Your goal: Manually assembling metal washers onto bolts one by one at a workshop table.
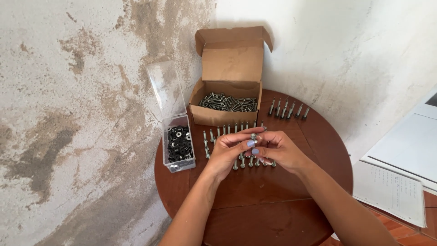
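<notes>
My left hand (229, 151) and my right hand (281, 149) meet over the middle of a round brown table (255, 196). Their fingertips pinch one small metal bolt (253, 136) between them. Rows of upright bolts (227, 130) stand on the table behind and under my hands. Another short row of upright bolts (288, 109) stands at the back right. An open cardboard box (226, 114) at the back holds several loose bolts. A clear plastic box (178, 146) with its lid up holds black washers, to the left of my left hand.
The table stands against a stained white wall corner. White papers and a notebook (395, 191) lie to the right, off the table's edge, over a reddish floor (409, 232).
</notes>
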